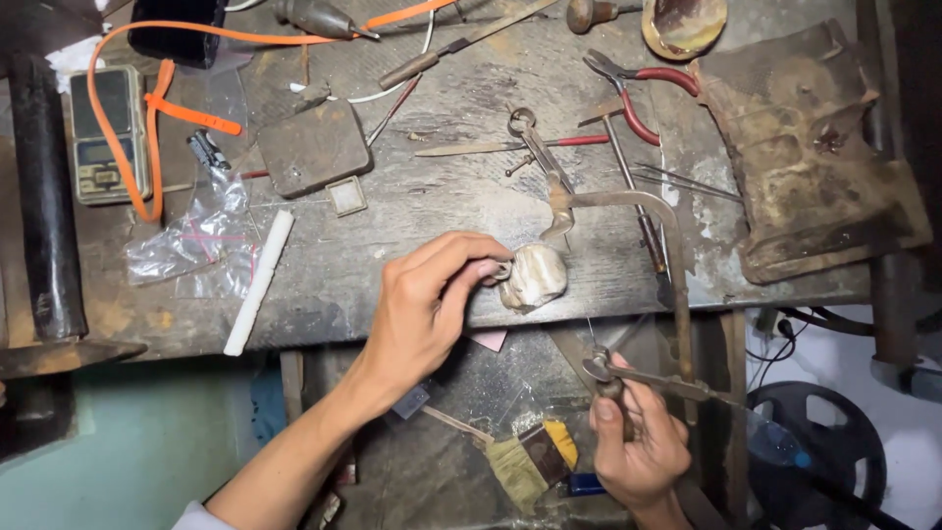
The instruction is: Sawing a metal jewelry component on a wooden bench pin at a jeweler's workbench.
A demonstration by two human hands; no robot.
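Head view: sawing looks under way, the left hand (427, 304) pinching a small metal piece (500, 272) against the pale rounded bench peg (535, 277), while below the peg the right hand (638, 442) grips the metal-framed jeweller's saw (677, 294), needing steady, even strokes next.

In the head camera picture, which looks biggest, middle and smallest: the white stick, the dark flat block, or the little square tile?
1. White stick: longest, though thin.
2. Dark flat block: shorter but much wider, so it may cover more area than the stick.
3. Little square tile: clearly smallest.
All three lie on the workbench, similarly far away.
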